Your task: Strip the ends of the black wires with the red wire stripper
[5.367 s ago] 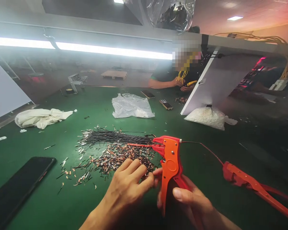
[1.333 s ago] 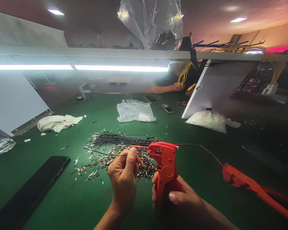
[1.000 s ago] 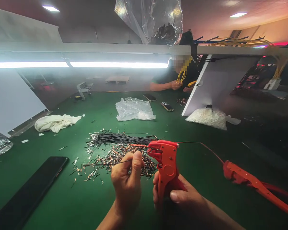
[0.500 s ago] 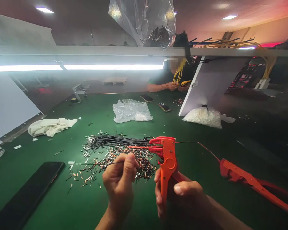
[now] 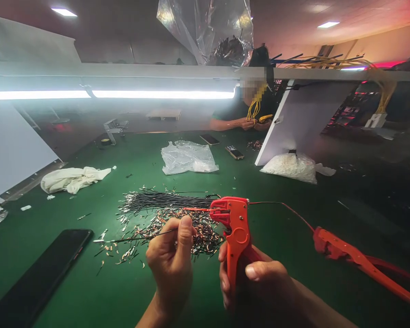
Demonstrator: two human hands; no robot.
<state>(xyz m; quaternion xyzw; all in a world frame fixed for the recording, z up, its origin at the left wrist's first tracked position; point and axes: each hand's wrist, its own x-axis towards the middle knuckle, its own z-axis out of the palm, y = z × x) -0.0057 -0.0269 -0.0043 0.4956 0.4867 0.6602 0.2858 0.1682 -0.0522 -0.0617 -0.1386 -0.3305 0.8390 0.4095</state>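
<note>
My left hand (image 5: 171,259) pinches a thin black wire (image 5: 133,238) between thumb and fingers; its pale tip points left over the scraps. My right hand (image 5: 249,273) is wrapped round the handles of an orange-red wire stripper (image 5: 238,228), held upright with its jaws facing left, right of my left hand. Behind my hands lies a bundle of black wires (image 5: 167,200) with silvery ends at the left. A pile of short black and copper-coloured scraps (image 5: 205,234) lies in front of the bundle, partly hidden by my left hand.
A black phone (image 5: 44,273) lies front left, a white cloth (image 5: 71,178) behind it. Farther back are a clear plastic bag (image 5: 187,158) and a bag of white pieces (image 5: 290,167). Another red tool (image 5: 358,259) is at the right. A person (image 5: 239,122) handles yellow wires across the table.
The stripper's jaws have come closer together, and its head has shifted slightly left. The wire in my left hand shows more sharply, its tip slightly lower.
</note>
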